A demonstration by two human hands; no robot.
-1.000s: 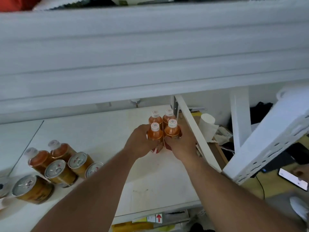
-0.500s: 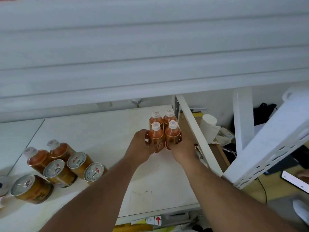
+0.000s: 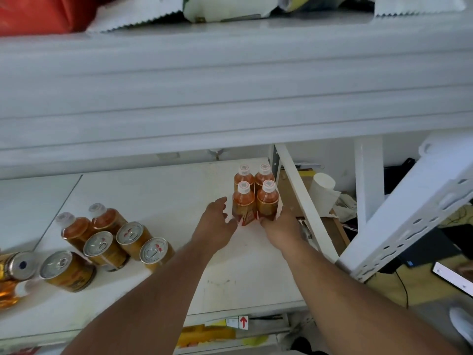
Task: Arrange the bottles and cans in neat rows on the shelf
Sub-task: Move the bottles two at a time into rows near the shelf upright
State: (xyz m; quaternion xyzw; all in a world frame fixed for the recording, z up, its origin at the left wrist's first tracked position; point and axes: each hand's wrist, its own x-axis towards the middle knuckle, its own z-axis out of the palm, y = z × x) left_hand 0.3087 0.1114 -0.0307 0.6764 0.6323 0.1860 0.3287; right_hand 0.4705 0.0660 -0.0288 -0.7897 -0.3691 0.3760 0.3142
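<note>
Four bottles (image 3: pixel 256 198): stood upright in a tight two-by-two block at about one o'clock on the shelf (image 3: pixel 158 190), close against its right edge, likely so further rows could build leftward from that corner.
Left hand (image 3: pixel 213 226): lay just beside the front-left bottle, its fingers (image 3: pixel 220 202) spread loose and gripping nothing; whether they brushed the label I could not tell.
Right hand (image 3: pixel 280 226): cupped the base of the front-right bottle, fingers pressed to it rather than closed round it, seemingly to square the block.
Loose group (image 3: pixel 107 239): two bottles and several cans stood bunched at about nine o'clock, well apart from the block, in no row yet.
Judgement: the block looked settled; the loose group was probably next.
</note>
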